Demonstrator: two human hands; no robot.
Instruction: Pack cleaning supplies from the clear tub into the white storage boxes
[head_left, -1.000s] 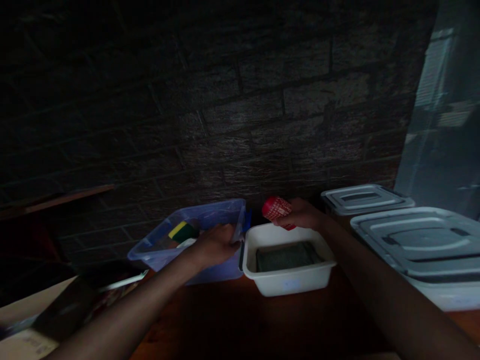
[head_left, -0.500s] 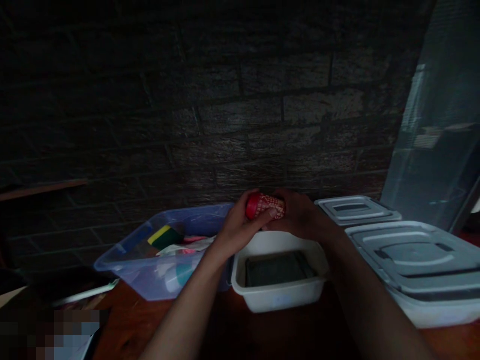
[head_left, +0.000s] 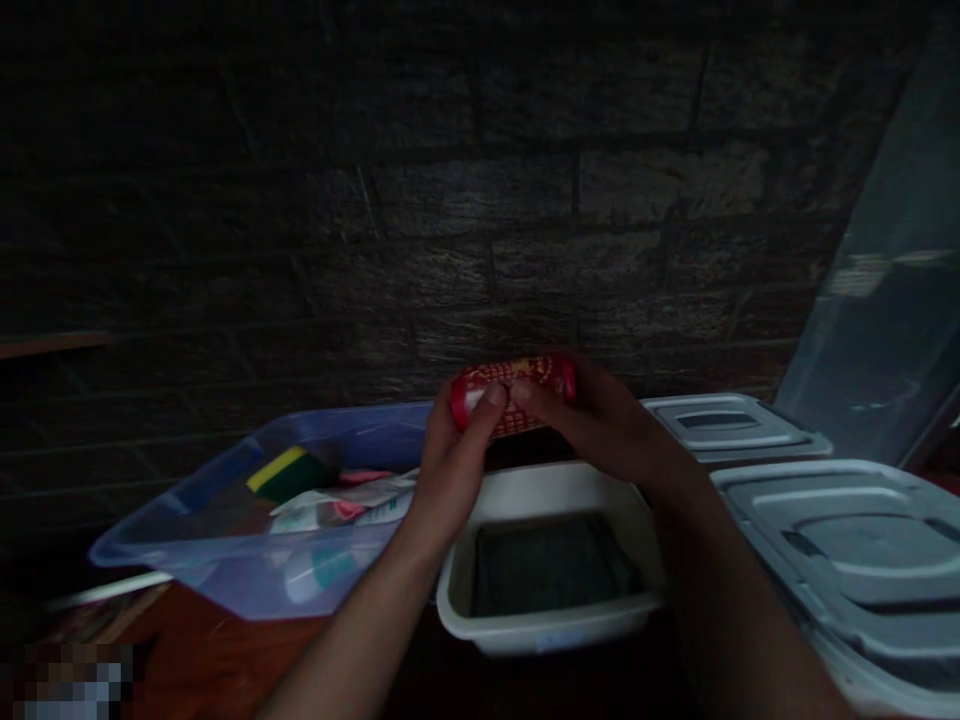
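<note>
A red cylindrical container [head_left: 517,373] with a gold and white pattern lies sideways between my two hands, above the back of an open white plastic tub [head_left: 454,610]. My left hand [head_left: 454,450] closes round its left end. On the other end is my right hand [head_left: 604,425], also closed. Both thumbs press against the near side, with their tips close together. Inside the tub sits a dark flat block [head_left: 551,565], too dim to name.
To the left stands a translucent blue bin [head_left: 225,570] with a yellow-green sponge [head_left: 289,475], packets and a white-teal bottle [head_left: 322,570]. Lidded grey boxes [head_left: 862,550] stand at right on the wooden table [head_left: 217,650]. A dark brick wall [head_left: 465,200] rises behind.
The container has turned, showing more of its long side, and rises slightly. My right hand's thumb now shows on its near side. The view has shifted closer to the tub.
</note>
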